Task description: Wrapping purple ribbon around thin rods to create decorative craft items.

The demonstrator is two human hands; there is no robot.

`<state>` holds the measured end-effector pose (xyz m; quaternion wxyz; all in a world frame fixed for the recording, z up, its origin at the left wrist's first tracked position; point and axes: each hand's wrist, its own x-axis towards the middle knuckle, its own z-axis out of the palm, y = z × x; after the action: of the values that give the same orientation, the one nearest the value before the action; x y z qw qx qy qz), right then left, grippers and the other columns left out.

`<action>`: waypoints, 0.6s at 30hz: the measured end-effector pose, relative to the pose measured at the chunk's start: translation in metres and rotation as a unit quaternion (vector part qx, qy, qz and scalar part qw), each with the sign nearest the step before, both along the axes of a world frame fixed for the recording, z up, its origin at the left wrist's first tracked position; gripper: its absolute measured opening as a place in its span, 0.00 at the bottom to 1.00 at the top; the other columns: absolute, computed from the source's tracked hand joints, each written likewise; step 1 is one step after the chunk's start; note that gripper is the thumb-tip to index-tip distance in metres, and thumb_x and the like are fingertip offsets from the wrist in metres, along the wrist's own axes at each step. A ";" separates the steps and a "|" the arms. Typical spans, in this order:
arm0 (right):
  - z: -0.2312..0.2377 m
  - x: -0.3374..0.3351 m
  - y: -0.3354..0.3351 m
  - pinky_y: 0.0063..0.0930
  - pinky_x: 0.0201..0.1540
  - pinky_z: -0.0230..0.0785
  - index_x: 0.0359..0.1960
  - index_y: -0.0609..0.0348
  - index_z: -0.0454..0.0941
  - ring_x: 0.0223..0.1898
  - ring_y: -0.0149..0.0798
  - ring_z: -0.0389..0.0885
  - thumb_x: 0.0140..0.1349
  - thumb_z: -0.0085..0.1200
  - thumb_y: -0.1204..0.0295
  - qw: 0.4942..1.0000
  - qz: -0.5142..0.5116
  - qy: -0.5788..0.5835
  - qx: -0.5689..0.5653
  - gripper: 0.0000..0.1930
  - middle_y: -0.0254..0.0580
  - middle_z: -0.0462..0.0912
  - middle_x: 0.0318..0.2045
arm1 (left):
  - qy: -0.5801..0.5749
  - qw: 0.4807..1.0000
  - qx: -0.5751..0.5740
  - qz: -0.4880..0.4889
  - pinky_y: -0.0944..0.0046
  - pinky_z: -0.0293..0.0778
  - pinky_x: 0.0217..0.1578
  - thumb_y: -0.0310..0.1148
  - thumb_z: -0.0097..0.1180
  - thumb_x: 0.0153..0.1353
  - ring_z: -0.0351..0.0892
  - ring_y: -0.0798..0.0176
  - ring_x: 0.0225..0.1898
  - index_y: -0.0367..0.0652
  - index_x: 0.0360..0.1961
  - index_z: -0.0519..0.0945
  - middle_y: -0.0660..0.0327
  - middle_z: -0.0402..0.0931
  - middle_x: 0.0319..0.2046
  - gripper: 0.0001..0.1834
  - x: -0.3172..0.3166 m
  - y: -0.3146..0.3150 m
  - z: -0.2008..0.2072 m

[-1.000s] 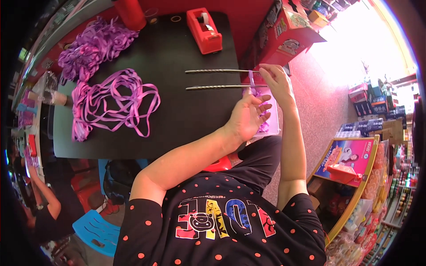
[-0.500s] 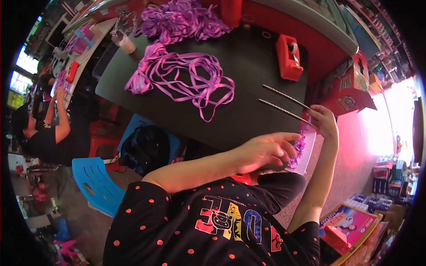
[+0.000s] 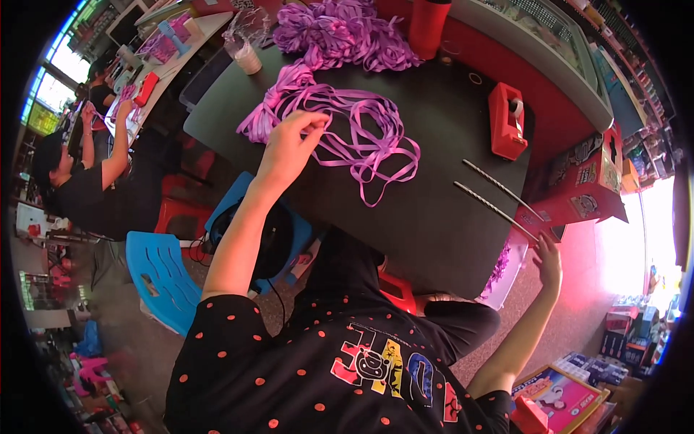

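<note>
One risk: tugging knots crossed ribbon [image 3: 383, 150]. Left hand [image 3: 288, 150] left of dispenser [image 3: 508, 130], right hand [image 3: 548, 264] nearside; well apart, grips unclear.

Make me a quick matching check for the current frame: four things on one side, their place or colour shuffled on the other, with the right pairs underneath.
Things:
1. left hand
2. right hand
3. tape dispenser
4. slotted chair back

Place or colour:
A. nearest the twisted metal rods
B. blue
C. in front of the loose purple ribbon in this view
D. red, on the black table

Pairs: 1-C, 2-A, 3-D, 4-B
</note>
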<state>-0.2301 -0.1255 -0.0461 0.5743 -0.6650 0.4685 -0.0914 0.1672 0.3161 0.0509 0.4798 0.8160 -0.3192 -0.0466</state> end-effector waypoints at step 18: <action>-0.161 -0.150 0.182 0.13 0.33 0.69 0.54 0.61 0.72 0.36 0.24 0.78 0.64 0.55 0.67 0.920 -0.321 -0.210 0.087 0.19 0.41 0.81 0.45 | -0.088 0.972 0.062 -0.211 0.62 0.72 0.40 0.34 0.61 0.53 0.76 0.56 0.36 0.40 0.33 0.82 0.56 0.74 0.32 0.09 0.004 -0.074 0.006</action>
<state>-0.3804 0.0565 -0.2068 0.6549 -0.3923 0.5317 -0.3669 0.1715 0.2422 0.0566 0.3774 0.7593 -0.5215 -0.0951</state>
